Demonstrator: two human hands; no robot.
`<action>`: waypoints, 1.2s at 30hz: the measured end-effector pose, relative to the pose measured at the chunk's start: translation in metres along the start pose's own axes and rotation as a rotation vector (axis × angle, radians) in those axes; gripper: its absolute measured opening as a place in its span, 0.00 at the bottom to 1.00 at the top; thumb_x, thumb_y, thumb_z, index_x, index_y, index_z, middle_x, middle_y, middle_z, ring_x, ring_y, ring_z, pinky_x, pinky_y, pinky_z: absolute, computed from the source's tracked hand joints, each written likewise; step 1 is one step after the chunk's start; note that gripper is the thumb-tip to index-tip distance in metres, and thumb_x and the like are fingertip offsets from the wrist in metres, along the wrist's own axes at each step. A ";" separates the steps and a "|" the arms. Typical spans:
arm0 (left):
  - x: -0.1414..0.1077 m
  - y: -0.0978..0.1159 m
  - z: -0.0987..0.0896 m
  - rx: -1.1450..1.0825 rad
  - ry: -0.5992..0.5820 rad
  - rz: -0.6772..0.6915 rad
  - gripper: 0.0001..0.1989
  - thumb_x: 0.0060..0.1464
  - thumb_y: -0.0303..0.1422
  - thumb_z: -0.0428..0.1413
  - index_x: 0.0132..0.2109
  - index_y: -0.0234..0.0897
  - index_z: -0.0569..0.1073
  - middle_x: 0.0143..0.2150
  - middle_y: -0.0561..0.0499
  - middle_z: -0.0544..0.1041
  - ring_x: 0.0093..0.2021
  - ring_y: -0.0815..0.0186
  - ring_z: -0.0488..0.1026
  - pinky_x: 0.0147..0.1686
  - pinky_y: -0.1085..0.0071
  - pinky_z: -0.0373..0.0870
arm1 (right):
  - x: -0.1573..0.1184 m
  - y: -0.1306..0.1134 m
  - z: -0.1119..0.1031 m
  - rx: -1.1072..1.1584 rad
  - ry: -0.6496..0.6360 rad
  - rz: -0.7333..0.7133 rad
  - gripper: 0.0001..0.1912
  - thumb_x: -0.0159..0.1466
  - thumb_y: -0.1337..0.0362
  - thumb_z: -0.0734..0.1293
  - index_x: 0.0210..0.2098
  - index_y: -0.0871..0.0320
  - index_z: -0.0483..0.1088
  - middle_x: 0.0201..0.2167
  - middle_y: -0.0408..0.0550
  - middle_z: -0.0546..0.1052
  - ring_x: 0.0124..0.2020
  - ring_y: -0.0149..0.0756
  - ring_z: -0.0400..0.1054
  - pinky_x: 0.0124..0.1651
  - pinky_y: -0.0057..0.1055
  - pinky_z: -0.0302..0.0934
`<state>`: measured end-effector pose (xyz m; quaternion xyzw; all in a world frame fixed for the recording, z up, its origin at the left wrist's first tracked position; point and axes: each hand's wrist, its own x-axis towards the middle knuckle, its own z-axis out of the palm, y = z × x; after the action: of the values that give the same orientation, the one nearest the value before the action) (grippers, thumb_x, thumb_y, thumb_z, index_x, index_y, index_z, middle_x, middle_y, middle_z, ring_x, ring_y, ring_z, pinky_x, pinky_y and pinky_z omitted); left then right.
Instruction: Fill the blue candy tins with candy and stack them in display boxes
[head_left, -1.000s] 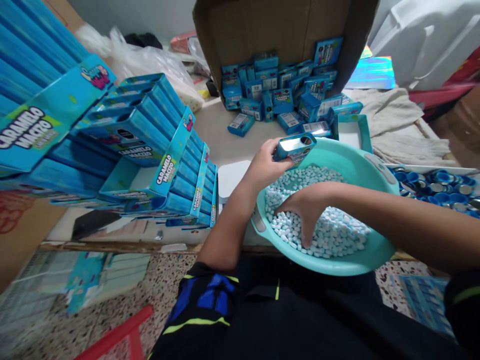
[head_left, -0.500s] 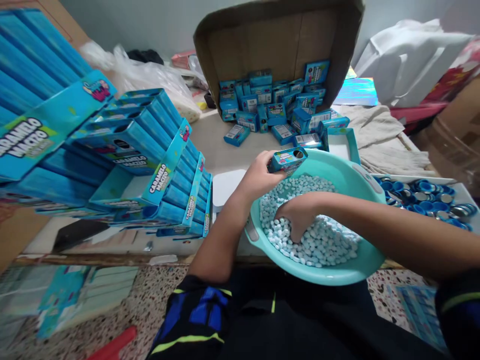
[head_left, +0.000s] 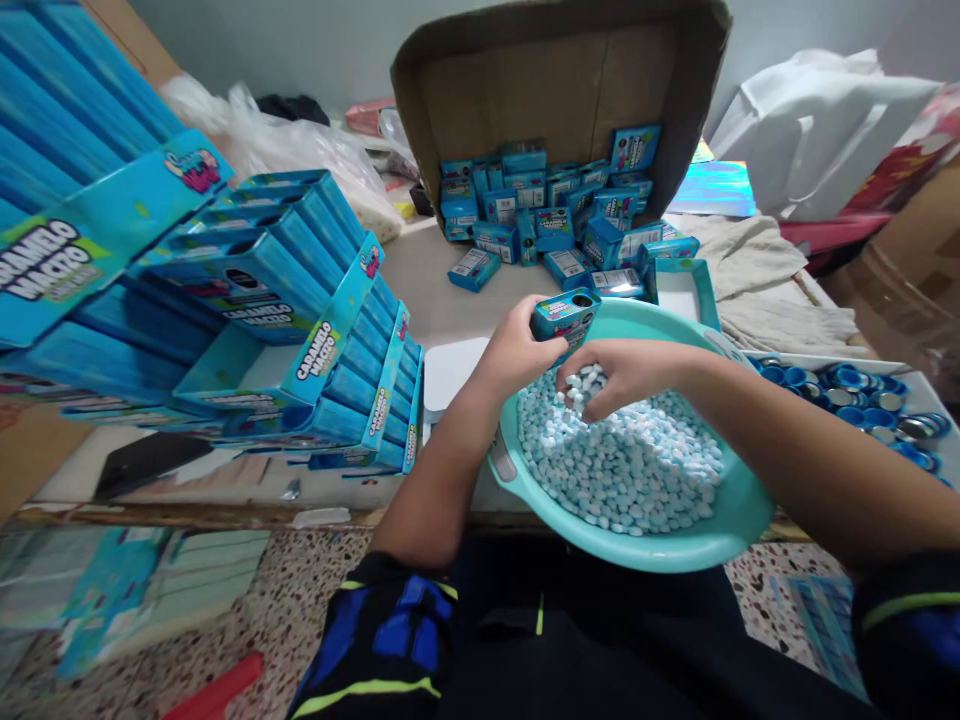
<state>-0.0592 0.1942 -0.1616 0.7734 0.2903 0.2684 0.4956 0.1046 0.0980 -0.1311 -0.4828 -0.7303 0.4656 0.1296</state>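
Observation:
My left hand (head_left: 519, 348) grips a small blue candy tin (head_left: 564, 318), tilted, its round opening facing right, over the far left rim of a turquoise basin (head_left: 645, 552). Many small pale blue and white candies (head_left: 622, 480) fill the basin's lower part. Just above them my right hand (head_left: 626, 375) is cupped around a handful of candies, some showing between thumb and fingers. The hand is close below the tin.
Stacked blue display boxes (head_left: 315, 345) rise on the left. Behind the basin, a cardboard box (head_left: 525, 80) lies on its side with several blue tins (head_left: 553, 228) spilling out. A white tray (head_left: 919, 385) of blue caps stands right. A white scale-like block (head_left: 454, 375) sits left of the basin.
My right hand has come up out of the candies with a handful, nearer the tin. My left hand has shifted the tin slightly left and tilted it a little.

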 end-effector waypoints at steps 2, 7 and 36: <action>0.000 0.000 0.000 0.018 -0.002 0.001 0.23 0.44 0.26 0.58 0.50 0.38 0.72 0.47 0.47 0.78 0.48 0.56 0.76 0.49 0.62 0.72 | -0.003 -0.001 -0.002 0.067 0.045 -0.087 0.12 0.55 0.61 0.75 0.38 0.57 0.77 0.36 0.44 0.78 0.36 0.37 0.71 0.42 0.32 0.64; -0.001 0.004 -0.002 0.065 -0.061 0.033 0.21 0.46 0.30 0.62 0.49 0.37 0.72 0.48 0.46 0.78 0.49 0.56 0.75 0.51 0.61 0.72 | -0.008 0.002 -0.005 0.275 0.189 -0.227 0.13 0.52 0.62 0.78 0.35 0.58 0.76 0.32 0.42 0.76 0.32 0.32 0.69 0.36 0.30 0.64; -0.011 0.009 -0.006 0.254 -0.482 0.189 0.20 0.47 0.33 0.64 0.49 0.37 0.73 0.47 0.46 0.79 0.48 0.54 0.76 0.50 0.57 0.70 | 0.002 0.003 0.002 0.859 0.712 -0.371 0.19 0.54 0.57 0.74 0.35 0.52 0.60 0.25 0.36 0.62 0.24 0.29 0.62 0.21 0.24 0.50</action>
<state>-0.0689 0.1869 -0.1524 0.8944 0.1219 0.0833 0.4223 0.1043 0.0988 -0.1355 -0.3777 -0.4600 0.4986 0.6302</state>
